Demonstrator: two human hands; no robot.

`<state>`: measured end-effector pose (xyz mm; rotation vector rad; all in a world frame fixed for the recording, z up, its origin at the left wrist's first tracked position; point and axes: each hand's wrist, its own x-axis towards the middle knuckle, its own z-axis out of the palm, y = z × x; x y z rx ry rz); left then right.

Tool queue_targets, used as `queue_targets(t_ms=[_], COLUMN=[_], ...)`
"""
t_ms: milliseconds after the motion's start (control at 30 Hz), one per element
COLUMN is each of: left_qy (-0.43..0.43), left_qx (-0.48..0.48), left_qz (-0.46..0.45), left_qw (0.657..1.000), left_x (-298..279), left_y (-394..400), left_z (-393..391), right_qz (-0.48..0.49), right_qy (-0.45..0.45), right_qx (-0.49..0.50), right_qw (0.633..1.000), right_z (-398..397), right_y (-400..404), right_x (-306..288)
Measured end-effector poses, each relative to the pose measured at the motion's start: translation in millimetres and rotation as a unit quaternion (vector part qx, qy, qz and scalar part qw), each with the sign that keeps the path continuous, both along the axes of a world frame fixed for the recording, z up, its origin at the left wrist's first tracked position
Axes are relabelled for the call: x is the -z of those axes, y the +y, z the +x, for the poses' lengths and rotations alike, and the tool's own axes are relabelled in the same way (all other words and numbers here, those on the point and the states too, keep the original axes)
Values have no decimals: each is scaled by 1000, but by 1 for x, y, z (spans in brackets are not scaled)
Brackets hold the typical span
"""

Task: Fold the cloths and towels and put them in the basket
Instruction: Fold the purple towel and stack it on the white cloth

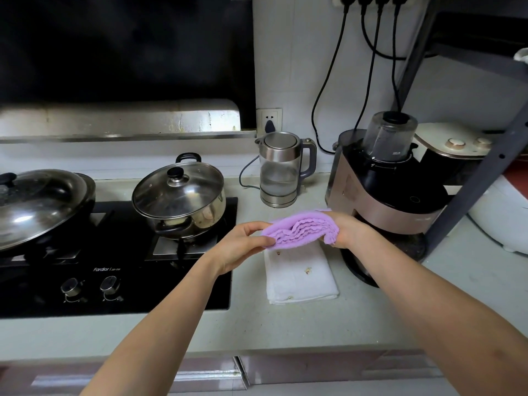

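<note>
A folded purple cloth point(301, 230) is held in the air above the counter, between both hands. My left hand point(243, 244) pinches its left end with thumb and fingers. My right hand point(350, 231) grips its right end, fingers wrapped under the fold. Below them a folded white towel point(300, 274) with a few small stains lies flat on the grey counter point(285, 327). No basket is in view.
A black gas stove point(120, 270) holds a lidded steel pot point(183, 195) and a lidded wok point(40, 204) on the left. A glass kettle point(283, 170) stands behind. A pink-black blender point(383, 190) and a grey rack leg point(471, 190) are on the right.
</note>
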<state>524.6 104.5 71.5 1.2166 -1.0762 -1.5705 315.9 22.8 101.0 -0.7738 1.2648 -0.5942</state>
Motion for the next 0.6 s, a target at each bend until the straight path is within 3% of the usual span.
queue_targets(t_ms=[133, 233, 367, 467, 600], left_qy=[-52, -115, -264, -283, -357], left_qx=[-6, -68, -168, -202, -118], left_qz=[-5, -13, -55, -65, -46], left_qw=[999, 991, 948, 935, 925], left_x=[0, 3, 6, 7, 6], left_y=[0, -3, -5, -6, -6], left_z=[-1, -6, -20, -19, -15], right_qz=[18, 14, -1, -9, -22], right_qy=[14, 39, 35, 58, 82], right_qx=[25, 44, 87, 72, 78], right_qw=[999, 998, 996, 996, 993], right_z=[2, 5, 12, 11, 4], right_y=[-4, -2, -2, -6, -5], right_x=[6, 11, 18, 23, 30])
